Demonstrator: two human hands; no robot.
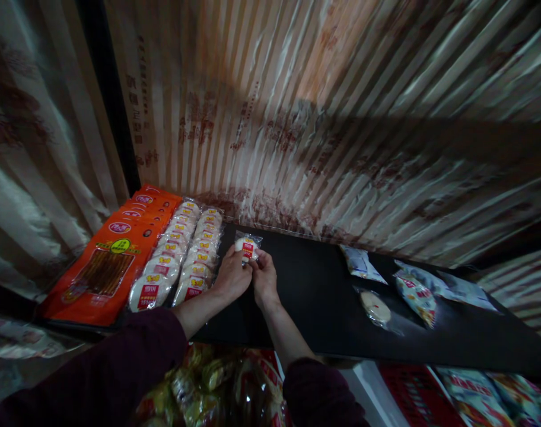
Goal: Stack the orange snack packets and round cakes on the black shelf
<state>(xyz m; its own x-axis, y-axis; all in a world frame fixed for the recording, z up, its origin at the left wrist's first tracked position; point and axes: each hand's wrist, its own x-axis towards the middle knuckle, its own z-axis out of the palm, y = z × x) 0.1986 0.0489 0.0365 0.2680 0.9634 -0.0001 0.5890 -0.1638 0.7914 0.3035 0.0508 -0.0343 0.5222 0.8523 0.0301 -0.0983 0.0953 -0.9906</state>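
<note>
Both hands meet over the black shelf, gripping one clear-wrapped white round cracker [247,249] with a red and yellow label. My left hand [233,274] is closed on its left and lower edge. On the right and lower edge, my right hand [264,276] pinches the same packet. Just left of my left hand lie two overlapping rows of similar wrapped crackers, the nearer row [198,261] and the farther row [164,261]. Orange snack bags [110,261] overlap at the far left end of the shelf.
Right along the black shelf [306,290] lie a loose wrapped round cracker [375,307], a white packet [362,263], a colourful packet [416,296] and more pale packets. Striped plastic sheeting [253,148] hangs behind. Below the front edge are shiny packets [208,385] and a red crate [415,391].
</note>
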